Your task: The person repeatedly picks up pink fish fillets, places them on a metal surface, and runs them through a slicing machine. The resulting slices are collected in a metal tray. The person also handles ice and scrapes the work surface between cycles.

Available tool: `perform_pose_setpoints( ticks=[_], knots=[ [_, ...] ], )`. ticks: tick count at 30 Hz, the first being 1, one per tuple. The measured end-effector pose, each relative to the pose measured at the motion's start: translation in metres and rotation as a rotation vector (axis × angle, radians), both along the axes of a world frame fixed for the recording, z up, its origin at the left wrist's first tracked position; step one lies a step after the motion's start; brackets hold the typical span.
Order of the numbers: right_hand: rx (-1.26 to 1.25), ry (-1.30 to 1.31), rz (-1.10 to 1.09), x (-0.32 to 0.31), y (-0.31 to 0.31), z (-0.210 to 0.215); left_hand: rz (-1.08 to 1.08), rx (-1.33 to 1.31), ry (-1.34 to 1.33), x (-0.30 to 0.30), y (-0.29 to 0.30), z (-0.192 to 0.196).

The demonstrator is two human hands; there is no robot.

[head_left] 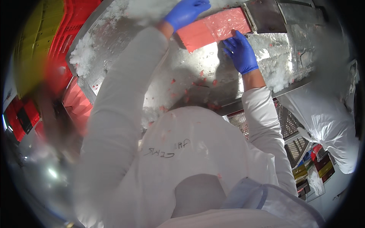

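Observation:
A flat pink block (194, 36), which looks frozen, lies slantwise on the metal worktop (213, 57). Clear plastic film (230, 23) covers its right part. My left hand (184, 14), in a blue glove, is beyond the block's left end with its fingers stretched to the right; the top of the picture cuts off part of it. At the near long edge is my right hand (242, 54), also gloved in blue. Its fingers are apart, and the fingertips touch the film-covered side. A dark rectangular metal pan (266, 16) adjoins the block's right end.
White frost or crushed ice (83, 53) is heaped along the worktop's left side, with more at right. Pink crumbs (201, 74) are scattered near me. Red crates (70, 34) and a yellow crate (36, 45) stand at left. A white plastic bag (323, 121) hangs at right.

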State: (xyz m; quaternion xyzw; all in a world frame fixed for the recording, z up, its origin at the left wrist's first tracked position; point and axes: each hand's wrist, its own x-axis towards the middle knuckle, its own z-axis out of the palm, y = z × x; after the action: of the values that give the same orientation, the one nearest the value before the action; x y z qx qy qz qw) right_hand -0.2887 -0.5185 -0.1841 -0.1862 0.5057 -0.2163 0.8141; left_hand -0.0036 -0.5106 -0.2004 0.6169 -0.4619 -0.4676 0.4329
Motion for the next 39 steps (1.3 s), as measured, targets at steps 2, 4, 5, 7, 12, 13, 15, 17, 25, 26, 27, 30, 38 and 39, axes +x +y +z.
perform_pose_setpoints(
  ticks=[2, 4, 5, 7, 12, 13, 15, 17, 25, 26, 27, 30, 38, 39],
  knots=[
    [0.023, -0.045, -0.038, 0.005, 0.0, 0.0, -0.191, 0.067, 0.282, 0.004, -0.038, -0.044],
    [0.048, -0.112, -0.121, 0.01, 0.001, -0.009, -0.303, 0.139, 0.367, -0.015, -0.053, -0.053],
    [0.061, -0.127, -0.147, 0.016, 0.001, -0.011, -0.318, 0.175, 0.308, -0.031, -0.056, -0.039],
    [0.085, -0.156, -0.177, 0.03, 0.0, -0.009, -0.38, 0.301, 0.337, -0.045, -0.061, -0.027],
    [0.131, -0.278, -0.441, 0.05, 0.005, -0.037, -0.466, 0.601, 0.411, -0.051, -0.051, -0.013],
    [0.129, -0.262, -0.418, 0.054, 0.008, -0.026, -0.467, 0.51, 0.304, -0.052, -0.045, -0.013],
    [0.114, -0.218, -0.375, 0.054, 0.014, -0.008, -0.466, 0.32, 0.099, -0.054, -0.031, -0.017],
    [0.085, -0.148, -0.384, 0.05, 0.016, -0.017, -0.425, 0.514, 0.007, -0.054, -0.018, 0.038],
    [0.077, -0.061, -0.351, 0.09, 0.085, -0.001, -0.634, 0.313, 0.062, -0.003, 0.033, -0.001],
    [0.085, -0.021, -0.327, 0.096, 0.105, -0.007, -0.509, 0.459, 0.037, 0.003, 0.059, 0.011],
    [0.057, 0.007, -0.292, 0.113, 0.131, 0.001, -0.493, 0.435, 0.088, 0.015, 0.083, -0.005],
    [0.128, -0.008, -0.061, 0.144, 0.208, 0.01, -0.493, 0.464, 0.115, 0.068, 0.172, -0.003],
    [-0.907, 0.034, 1.409, 0.157, 0.183, 0.102, -0.269, 0.513, -0.28, 0.165, 0.373, 0.056],
    [-0.88, 0.132, 1.013, 0.148, 0.173, 0.081, -0.191, 0.372, -0.368, 0.155, 0.389, 0.07]
  ],
)
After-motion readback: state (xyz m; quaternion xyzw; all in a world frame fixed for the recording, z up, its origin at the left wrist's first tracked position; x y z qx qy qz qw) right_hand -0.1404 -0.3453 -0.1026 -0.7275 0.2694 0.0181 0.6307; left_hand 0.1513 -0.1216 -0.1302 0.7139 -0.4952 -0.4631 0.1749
